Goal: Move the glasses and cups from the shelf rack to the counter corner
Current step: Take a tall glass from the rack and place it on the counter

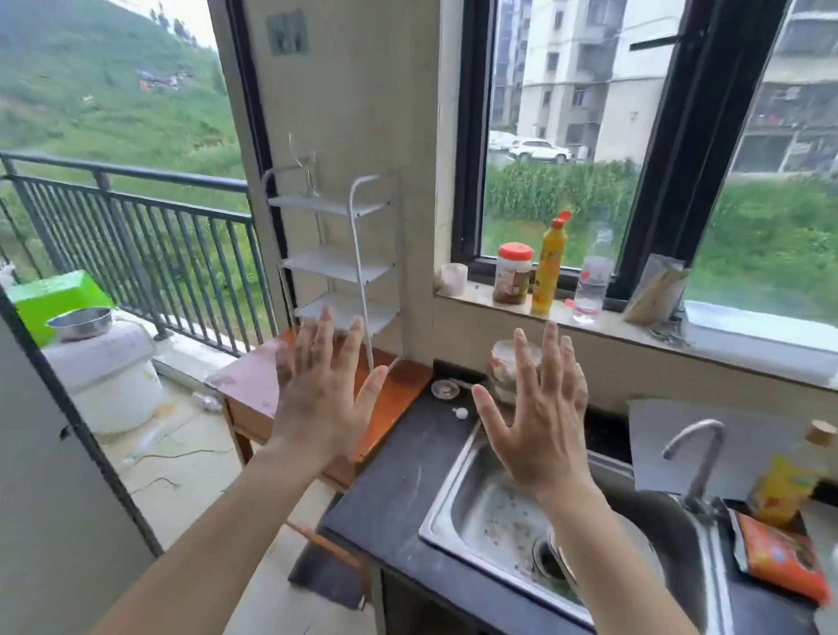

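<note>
A white three-tier shelf rack [334,261] stands on a small wooden table [254,380] against the wall. One clear stemmed glass [304,168] sits on its top tier; the lower tiers look bare. In the counter corner stand stacked clear cups [507,368] beside a small glass dish [445,389]. My left hand [325,395] is raised with fingers spread in front of the rack's bottom tier, holding nothing. My right hand [539,415] is raised with fingers spread over the sink's far left corner, partly hiding the cups.
A steel sink [492,516] with a tap [695,455] is set in the dark counter [385,488]. The windowsill holds a jar [513,274], a yellow bottle [548,267] and a clear bottle [593,285]. An oil bottle [787,482] and an orange packet [777,555] lie at right. Balcony railing at left.
</note>
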`<state>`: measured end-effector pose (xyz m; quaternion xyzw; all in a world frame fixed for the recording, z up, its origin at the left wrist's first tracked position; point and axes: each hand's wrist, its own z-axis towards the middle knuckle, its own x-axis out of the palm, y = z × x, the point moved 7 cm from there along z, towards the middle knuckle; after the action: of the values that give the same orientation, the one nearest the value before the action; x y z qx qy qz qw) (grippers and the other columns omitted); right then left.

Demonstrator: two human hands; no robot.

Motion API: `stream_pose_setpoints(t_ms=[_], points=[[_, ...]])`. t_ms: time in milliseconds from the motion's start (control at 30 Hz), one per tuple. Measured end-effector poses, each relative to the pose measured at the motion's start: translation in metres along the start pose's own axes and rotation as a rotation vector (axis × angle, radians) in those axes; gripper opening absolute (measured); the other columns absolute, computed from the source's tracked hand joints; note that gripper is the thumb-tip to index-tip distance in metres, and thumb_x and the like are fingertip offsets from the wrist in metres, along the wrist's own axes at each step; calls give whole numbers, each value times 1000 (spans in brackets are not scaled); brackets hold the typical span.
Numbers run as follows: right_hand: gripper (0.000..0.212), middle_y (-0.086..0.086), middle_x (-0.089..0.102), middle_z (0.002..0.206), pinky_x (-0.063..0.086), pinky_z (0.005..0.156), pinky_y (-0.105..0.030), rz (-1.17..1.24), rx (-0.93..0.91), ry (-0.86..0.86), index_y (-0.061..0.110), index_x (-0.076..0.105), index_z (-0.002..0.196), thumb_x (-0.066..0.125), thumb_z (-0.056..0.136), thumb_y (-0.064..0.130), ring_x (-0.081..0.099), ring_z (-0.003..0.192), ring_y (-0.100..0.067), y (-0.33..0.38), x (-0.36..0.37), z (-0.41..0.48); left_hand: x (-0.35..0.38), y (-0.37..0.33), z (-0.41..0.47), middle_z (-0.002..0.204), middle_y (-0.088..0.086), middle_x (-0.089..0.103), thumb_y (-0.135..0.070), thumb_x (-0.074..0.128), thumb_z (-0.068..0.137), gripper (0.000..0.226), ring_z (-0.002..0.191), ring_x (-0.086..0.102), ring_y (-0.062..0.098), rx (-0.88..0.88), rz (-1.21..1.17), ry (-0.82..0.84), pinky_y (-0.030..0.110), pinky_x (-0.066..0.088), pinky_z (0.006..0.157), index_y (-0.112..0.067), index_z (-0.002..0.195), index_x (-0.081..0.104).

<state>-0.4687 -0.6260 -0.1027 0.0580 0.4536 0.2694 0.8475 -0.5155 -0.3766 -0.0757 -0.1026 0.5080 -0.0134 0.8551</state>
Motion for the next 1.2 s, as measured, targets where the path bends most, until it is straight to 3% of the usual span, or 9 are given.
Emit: stream_pose_setpoints(t_ms=[100,233,467,767,933,1200], points=[[83,-11,-3,168,15,122,-56,26,-41,18,21,13,160,38,94,66,1,155,-34,9,38,64,4,22,51,167,7,-3,-61,22,98,69,153,-5,26,-18,23,-13,51,2,122,-29,158,10],[83,-13,-2,168,13,122,-52,71,-130,67,22,9,160,37,95,65,0,155,-33,50,94,124,9,77,86,167,7,-1,-66,11,91,77,153,-5,23,-73,75,-11,49,-1,121,-30,158,10],[80,-14,-3,168,15,124,-52,78,-237,138,20,10,160,32,97,65,0,155,-33,137,197,186,26,207,140,166,11,12,-63,17,93,75,152,6,30,-186,104,-81,57,9,119,-25,157,23],[76,-15,5,168,18,122,-49,-31,-163,65,18,18,159,37,97,58,7,154,-33,234,280,275,72,352,253,167,8,-2,-64,10,93,75,153,-10,24,-68,-42,-6,52,0,122,-27,159,9],[72,-15,4,168,12,121,-44,-120,-142,34,20,19,159,41,99,52,7,155,-33,269,296,326,76,390,332,167,11,2,-64,15,95,76,153,-6,27,5,-143,-21,53,2,122,-23,158,11],[69,-13,10,168,15,121,-44,-185,-108,21,20,23,157,44,100,51,9,155,-31,272,313,404,103,373,437,167,11,2,-60,25,98,75,153,-2,27,93,-280,-20,49,4,123,-19,158,9]])
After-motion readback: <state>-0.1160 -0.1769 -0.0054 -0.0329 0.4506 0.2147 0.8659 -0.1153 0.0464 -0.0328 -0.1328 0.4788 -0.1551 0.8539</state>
